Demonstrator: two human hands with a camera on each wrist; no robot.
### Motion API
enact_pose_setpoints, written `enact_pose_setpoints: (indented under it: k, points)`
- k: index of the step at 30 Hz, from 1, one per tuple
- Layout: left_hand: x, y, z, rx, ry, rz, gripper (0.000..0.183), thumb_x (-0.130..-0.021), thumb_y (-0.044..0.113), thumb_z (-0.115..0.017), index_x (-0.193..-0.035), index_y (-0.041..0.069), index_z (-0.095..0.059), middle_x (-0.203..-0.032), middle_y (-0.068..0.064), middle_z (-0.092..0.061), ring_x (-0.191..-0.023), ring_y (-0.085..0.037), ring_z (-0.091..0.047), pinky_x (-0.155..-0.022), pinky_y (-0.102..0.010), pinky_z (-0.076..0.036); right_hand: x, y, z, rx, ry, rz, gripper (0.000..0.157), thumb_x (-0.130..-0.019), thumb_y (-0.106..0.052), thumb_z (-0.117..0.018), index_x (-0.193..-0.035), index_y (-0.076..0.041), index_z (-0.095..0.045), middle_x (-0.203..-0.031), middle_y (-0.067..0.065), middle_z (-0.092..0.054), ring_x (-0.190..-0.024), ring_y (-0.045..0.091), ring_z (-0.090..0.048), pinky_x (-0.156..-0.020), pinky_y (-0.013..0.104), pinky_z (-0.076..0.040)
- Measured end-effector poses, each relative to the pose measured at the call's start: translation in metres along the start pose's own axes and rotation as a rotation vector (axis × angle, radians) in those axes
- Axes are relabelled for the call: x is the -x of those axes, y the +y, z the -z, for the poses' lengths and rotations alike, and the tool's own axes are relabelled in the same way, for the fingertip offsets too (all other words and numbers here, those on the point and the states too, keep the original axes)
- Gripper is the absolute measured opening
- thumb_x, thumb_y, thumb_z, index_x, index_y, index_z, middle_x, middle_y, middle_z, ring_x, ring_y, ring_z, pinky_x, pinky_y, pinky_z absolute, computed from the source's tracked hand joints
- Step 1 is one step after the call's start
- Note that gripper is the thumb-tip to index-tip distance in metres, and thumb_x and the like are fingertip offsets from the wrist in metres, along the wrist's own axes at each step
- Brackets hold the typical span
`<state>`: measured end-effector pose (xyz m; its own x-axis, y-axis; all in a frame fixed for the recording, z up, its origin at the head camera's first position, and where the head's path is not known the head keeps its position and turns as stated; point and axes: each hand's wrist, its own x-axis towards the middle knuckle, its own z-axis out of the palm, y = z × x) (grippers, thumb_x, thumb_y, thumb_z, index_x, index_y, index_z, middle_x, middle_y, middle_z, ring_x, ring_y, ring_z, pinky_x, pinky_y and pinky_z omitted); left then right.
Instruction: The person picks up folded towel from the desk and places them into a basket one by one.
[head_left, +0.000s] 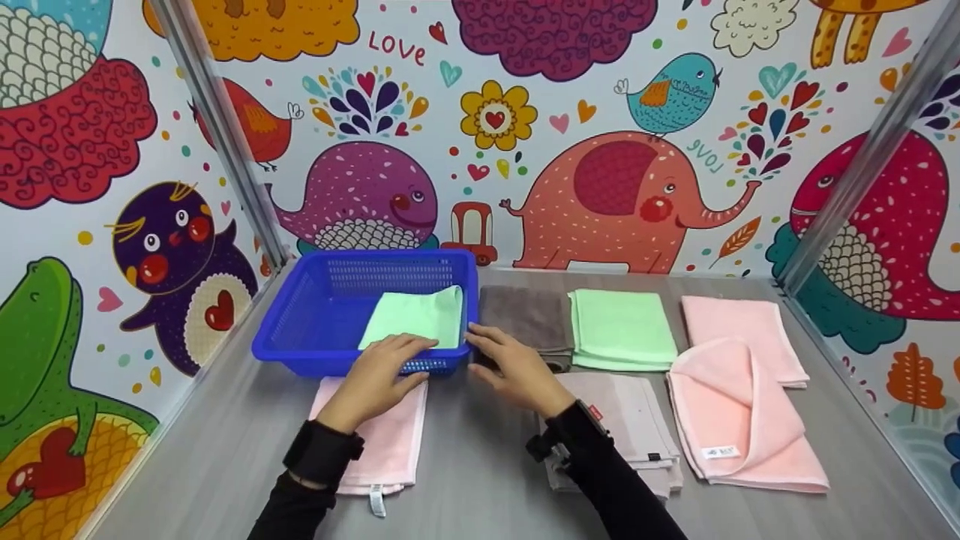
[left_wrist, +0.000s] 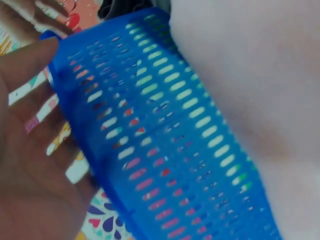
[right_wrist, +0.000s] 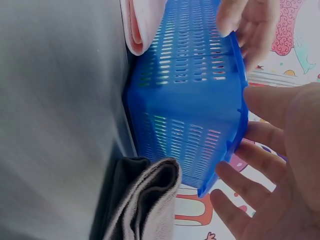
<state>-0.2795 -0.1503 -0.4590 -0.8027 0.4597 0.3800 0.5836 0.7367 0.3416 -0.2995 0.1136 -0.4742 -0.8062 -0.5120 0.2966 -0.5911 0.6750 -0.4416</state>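
Observation:
A blue plastic basket (head_left: pixel 300 358) with slotted walls stands at the left of the table. A folded light green towel (head_left: pixel 409 319) lies in its right part. My left hand (head_left: pixel 379 379) is at the front rim, fingers reaching over it and thumb apart, above a folded pink towel (head_left: pixel 382 457). My right hand (head_left: pixel 521 371) is at the basket's front right corner, fingers spread and fairly straight. In the right wrist view its fingertips (right_wrist: pixel 257 95) are right at the rim. Neither hand holds a towel.
Right of the basket lie a dark brown folded towel (head_left: pixel 525 319) and a green folded towel (head_left: pixel 622 330). A greyish towel stack (head_left: pixel 622 420) lies under my right forearm. Two pink towels, one at the back (head_left: pixel 742 322) and one loosely folded (head_left: pixel 772 427), lie far right. Patterned walls (head_left: pixel 480 67) surround the table.

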Motion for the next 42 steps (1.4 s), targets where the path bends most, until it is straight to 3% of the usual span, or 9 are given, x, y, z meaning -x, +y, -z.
enact_pose_setpoints:
  k: [5, 9, 13, 18, 23, 29, 32, 36, 42]
  points:
    - [0.012, -0.002, 0.026, 0.118, 0.029, 0.012, 0.027, -0.091, 0.016, -0.079, -0.119, 0.015, -0.075, -0.109, -0.004, -0.074, -0.102, -0.024, -0.071, -0.091, -0.046, -0.058, 0.002, 0.002, -0.003, -0.036, 0.001, -0.016, 0.055, -0.103, -0.031, -0.065, -0.153, -0.013, -0.051, -0.162, 0.000, -0.045, -0.143, 0.026, -0.052, -0.115, 0.046, -0.044]
    - [0.032, -0.015, 0.042, 0.130, -0.076, 0.046, 0.018, -0.091, 0.018, -0.079, -0.108, 0.014, -0.076, -0.094, -0.001, -0.074, -0.084, -0.018, -0.069, -0.076, -0.035, -0.057, 0.001, 0.001, -0.004, -0.052, -0.016, 0.001, 0.057, -0.103, -0.031, -0.065, -0.155, -0.013, -0.050, -0.164, 0.000, -0.043, -0.144, 0.027, -0.050, -0.117, 0.046, -0.043]
    - [0.053, -0.029, 0.058, 0.101, -0.255, 0.220, 0.035, -0.083, 0.021, -0.084, -0.113, 0.006, -0.073, -0.097, -0.008, -0.074, -0.083, -0.022, -0.068, -0.075, -0.038, -0.055, 0.001, 0.000, -0.005, -0.047, -0.021, 0.006, 0.057, -0.102, -0.029, -0.066, -0.155, -0.013, -0.049, -0.164, 0.000, -0.042, -0.144, 0.028, -0.050, -0.116, 0.046, -0.043]
    - [0.071, -0.050, 0.067, 0.008, -0.369, 0.472, 0.066, -0.066, 0.022, -0.095, -0.119, -0.001, -0.064, -0.110, -0.024, -0.070, -0.096, -0.038, -0.066, -0.086, -0.058, -0.053, 0.001, 0.000, -0.003, -0.045, -0.029, -0.004, 0.058, -0.102, -0.028, -0.066, -0.156, -0.015, -0.048, -0.164, 0.000, -0.041, -0.144, 0.028, -0.050, -0.116, 0.046, -0.043]
    - [0.070, -0.063, 0.053, 0.092, -0.443, 0.564, 0.074, -0.064, 0.020, -0.098, -0.121, 0.004, -0.054, -0.111, -0.026, -0.065, -0.091, -0.035, -0.062, -0.079, -0.049, -0.054, 0.002, 0.001, -0.001, -0.040, -0.032, -0.005, 0.059, -0.102, -0.030, -0.066, -0.156, -0.016, -0.047, -0.165, 0.000, -0.040, -0.145, 0.028, -0.049, -0.116, 0.047, -0.043]
    - [0.057, -0.046, 0.024, 0.157, -0.427, 0.534, 0.072, -0.061, 0.015, -0.098, -0.117, 0.004, -0.053, -0.105, -0.020, -0.065, -0.075, -0.028, -0.060, -0.063, -0.040, -0.052, 0.003, 0.003, 0.000, -0.028, -0.014, 0.049, 0.059, -0.102, -0.027, -0.066, -0.155, -0.011, -0.048, -0.163, 0.006, -0.042, -0.142, 0.032, -0.052, -0.114, 0.049, -0.045]
    - [0.048, -0.030, 0.008, 0.158, -0.412, 0.504, 0.072, -0.062, 0.019, -0.099, -0.116, 0.006, -0.053, -0.108, -0.021, -0.066, -0.082, -0.033, -0.065, -0.072, -0.049, -0.057, 0.004, 0.003, 0.001, -0.028, -0.016, 0.051, 0.060, -0.102, -0.027, -0.067, -0.156, -0.010, -0.047, -0.164, 0.007, -0.041, -0.143, 0.033, -0.051, -0.115, 0.050, -0.044]
    - [0.037, -0.009, -0.014, 0.156, -0.382, 0.431, 0.078, -0.063, 0.029, -0.099, -0.121, 0.004, -0.052, -0.116, -0.026, -0.067, -0.109, -0.044, -0.066, -0.098, -0.058, -0.053, 0.005, 0.005, 0.002, -0.048, -0.016, 0.046, 0.062, -0.100, -0.023, -0.069, -0.156, -0.009, -0.046, -0.165, 0.009, -0.040, -0.144, 0.035, -0.049, -0.115, 0.052, -0.043]
    - [0.030, 0.017, -0.038, 0.177, -0.367, 0.410, 0.091, -0.066, 0.040, -0.096, -0.134, 0.003, -0.048, -0.128, -0.031, -0.063, -0.121, -0.051, -0.060, -0.102, -0.063, -0.049, 0.011, 0.013, 0.001, -0.064, -0.096, -0.077, 0.069, -0.099, -0.027, -0.070, -0.157, -0.005, -0.042, -0.158, 0.020, -0.046, -0.142, 0.041, -0.049, -0.116, 0.056, -0.040]
